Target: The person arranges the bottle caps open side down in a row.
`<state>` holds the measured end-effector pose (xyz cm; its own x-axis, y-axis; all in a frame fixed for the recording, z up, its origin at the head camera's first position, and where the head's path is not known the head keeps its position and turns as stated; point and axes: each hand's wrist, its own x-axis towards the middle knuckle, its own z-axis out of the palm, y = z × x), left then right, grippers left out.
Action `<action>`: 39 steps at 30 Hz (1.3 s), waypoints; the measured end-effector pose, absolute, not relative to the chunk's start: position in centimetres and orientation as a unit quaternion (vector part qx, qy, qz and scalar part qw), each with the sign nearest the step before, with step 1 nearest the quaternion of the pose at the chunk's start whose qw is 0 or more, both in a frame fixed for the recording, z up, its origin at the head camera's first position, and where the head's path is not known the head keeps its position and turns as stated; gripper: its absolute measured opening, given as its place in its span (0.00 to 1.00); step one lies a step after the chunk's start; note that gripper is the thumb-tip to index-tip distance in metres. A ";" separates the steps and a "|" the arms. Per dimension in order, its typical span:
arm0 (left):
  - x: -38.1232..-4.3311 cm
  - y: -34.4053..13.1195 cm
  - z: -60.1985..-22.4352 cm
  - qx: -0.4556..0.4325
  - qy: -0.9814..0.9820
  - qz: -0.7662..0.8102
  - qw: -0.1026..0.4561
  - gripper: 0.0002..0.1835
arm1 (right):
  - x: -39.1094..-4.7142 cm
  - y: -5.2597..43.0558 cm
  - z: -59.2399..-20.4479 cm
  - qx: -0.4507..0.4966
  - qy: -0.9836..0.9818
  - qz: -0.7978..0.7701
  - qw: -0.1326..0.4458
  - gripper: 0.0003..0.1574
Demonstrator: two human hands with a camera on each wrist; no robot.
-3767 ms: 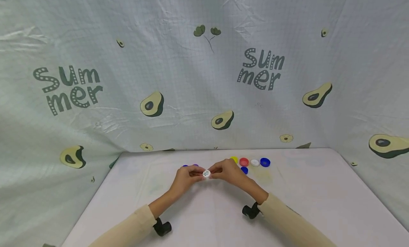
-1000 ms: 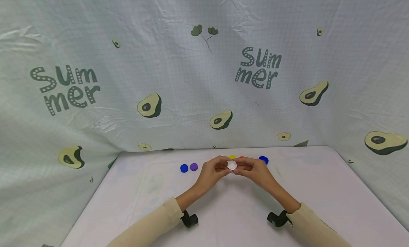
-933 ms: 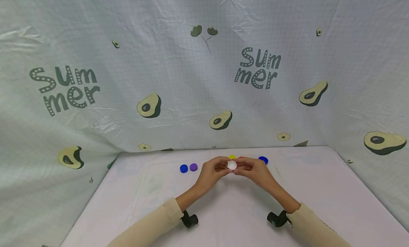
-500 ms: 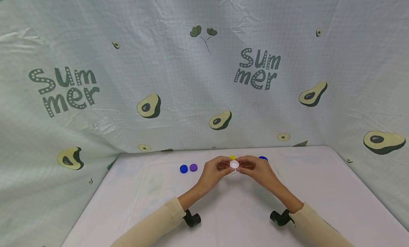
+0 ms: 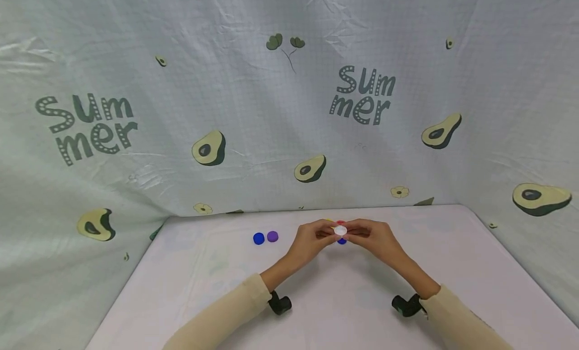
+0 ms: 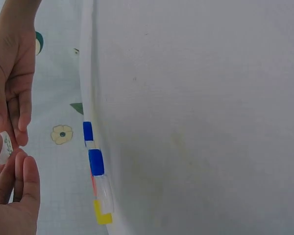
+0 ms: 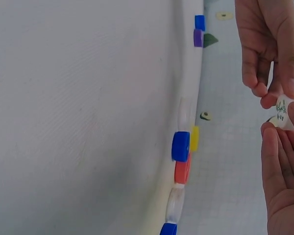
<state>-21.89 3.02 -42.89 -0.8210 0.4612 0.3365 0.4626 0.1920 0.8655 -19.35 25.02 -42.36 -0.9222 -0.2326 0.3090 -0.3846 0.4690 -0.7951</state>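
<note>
Both hands hold one small white bottle cap [image 5: 340, 230] between them, raised over the back half of the table. My left hand [image 5: 312, 238] pinches its left side with thumb and fingers. From the right, my right hand [image 5: 373, 234] grips the opposite side the same way. Green print marks one face of the cap [image 7: 282, 112] in the right wrist view, and that face also shows in the left wrist view. Behind the hands, partly covered in the head view, are a blue cap [image 5: 342, 241], a red cap [image 5: 340, 223] and a yellow cap [image 5: 329, 221].
Left of the hands, a blue cap [image 5: 259, 238] and a purple cap [image 5: 273, 236] lie on the white table [image 5: 217, 289]. The right wrist view shows a whitish cap [image 7: 175, 204] among the row. An avocado-print sheet [image 5: 253, 113] hangs behind the table.
Both hands have moved right with the white cap. Its printed face was toward the head camera at first, then its hollow side; now it looks flatter. The blue and purple caps at left became uncovered.
</note>
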 end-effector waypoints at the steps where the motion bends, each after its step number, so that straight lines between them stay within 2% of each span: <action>1: -21.9 3.1 -42.9 -0.301 -0.769 -0.564 -0.001 0.15 | -19.3 25.2 -42.4 0.181 -0.855 0.479 0.081 0.20; 13: -22.5 4.9 -43.0 -0.313 -0.772 -0.553 0.012 0.15 | -19.2 26.6 -42.6 0.190 -0.860 0.462 0.106 0.19; 22: -22.7 6.0 -43.3 -0.304 -0.781 -0.544 0.025 0.14 | -18.8 27.5 -43.1 0.161 -0.869 0.457 0.096 0.19; 39: -23.3 6.9 -43.5 -0.263 -0.798 -0.542 -0.018 0.13 | -18.5 28.0 -43.6 0.146 -0.877 0.450 0.088 0.18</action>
